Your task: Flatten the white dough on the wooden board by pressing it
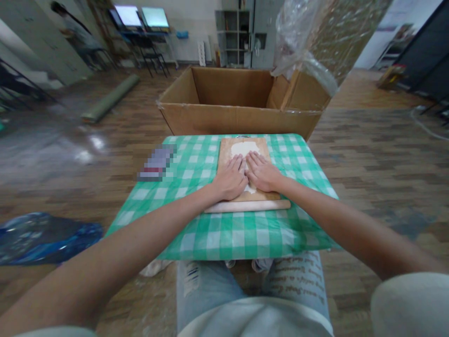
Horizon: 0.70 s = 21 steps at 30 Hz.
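Note:
A wooden board [226, 150] lies on a small table covered by a green and white checked cloth [196, 178]. White dough [243, 148] is spread flat on the board. My left hand [229, 178] and my right hand [262, 172] lie side by side, palms down with fingers together, pressing on the near part of the dough. A pale rolling pin [252, 206] rests on the cloth just against the board's near edge, under my wrists.
A large open cardboard box [238, 117] stands behind the table, with clear plastic film [315, 42] rising from its right side. A blurred small object [156, 164] sits on the cloth's left. A blue bag [45, 236] lies on the wooden floor at left.

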{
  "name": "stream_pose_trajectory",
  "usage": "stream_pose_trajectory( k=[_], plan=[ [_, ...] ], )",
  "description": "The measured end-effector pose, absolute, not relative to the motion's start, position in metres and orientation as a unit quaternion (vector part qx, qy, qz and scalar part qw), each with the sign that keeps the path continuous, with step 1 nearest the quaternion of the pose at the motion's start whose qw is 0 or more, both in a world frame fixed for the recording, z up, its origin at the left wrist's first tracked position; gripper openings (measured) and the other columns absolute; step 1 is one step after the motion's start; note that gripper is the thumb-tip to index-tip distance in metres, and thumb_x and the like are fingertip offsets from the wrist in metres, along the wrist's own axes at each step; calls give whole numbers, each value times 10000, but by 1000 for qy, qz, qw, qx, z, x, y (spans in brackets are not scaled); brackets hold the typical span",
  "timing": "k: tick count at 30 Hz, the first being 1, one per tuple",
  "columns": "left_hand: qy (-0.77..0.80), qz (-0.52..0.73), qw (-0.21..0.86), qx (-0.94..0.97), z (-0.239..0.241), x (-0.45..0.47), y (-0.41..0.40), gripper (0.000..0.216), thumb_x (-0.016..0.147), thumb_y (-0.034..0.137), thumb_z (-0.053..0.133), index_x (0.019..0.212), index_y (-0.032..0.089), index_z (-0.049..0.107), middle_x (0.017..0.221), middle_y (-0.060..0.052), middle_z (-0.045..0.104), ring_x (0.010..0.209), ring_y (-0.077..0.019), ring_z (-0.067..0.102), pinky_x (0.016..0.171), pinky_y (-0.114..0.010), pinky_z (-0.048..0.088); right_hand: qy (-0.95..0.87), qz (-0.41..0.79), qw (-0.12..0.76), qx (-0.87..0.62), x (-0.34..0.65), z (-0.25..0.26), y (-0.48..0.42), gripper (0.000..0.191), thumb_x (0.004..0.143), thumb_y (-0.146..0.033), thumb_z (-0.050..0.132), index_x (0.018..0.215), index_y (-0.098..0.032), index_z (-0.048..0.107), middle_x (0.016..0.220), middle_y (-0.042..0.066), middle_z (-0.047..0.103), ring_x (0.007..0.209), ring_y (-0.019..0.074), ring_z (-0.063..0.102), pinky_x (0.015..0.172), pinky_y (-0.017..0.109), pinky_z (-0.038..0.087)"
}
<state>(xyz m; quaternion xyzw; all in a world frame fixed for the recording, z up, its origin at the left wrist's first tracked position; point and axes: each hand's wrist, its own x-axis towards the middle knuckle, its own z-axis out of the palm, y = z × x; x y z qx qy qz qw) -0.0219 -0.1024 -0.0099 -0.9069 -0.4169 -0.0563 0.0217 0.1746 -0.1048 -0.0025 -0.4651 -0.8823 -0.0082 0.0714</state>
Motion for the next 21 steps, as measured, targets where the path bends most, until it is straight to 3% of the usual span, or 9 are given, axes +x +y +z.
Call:
stream_pose_trajectory(
  k=[7,16,21],
  plan=[
    [-431,-62,12,-900,-3,-21,-109,767,1072,449,251,1647,-59,276,1750,-277,222,1659,-360,168,1357,-484,145,-865,-19,68,-496,177,-4,-115,799,1103,-468,207,1608,144,295,1715,339,256,1646,425,153,1341,581,197],
    [-384,-20,-8,-923,3,-23,-108,776,1057,409,254,1648,-92,211,1758,-286,157,1667,-343,106,1362,-482,98,-907,9,69,-416,183,-2,-110,798,1105,-455,143,1616,146,266,1718,335,231,1649,409,143,1339,599,196],
    [-377,-20,-19,-926,5,-26,-108,767,1085,459,216,1668,-38,213,1771,-244,161,1674,-311,90,1361,-467,112,-901,10,92,-425,188,-6,-108,813,1100,-500,205,1614,121,304,1722,309,249,1655,399,146,1342,611,185]
  ],
)
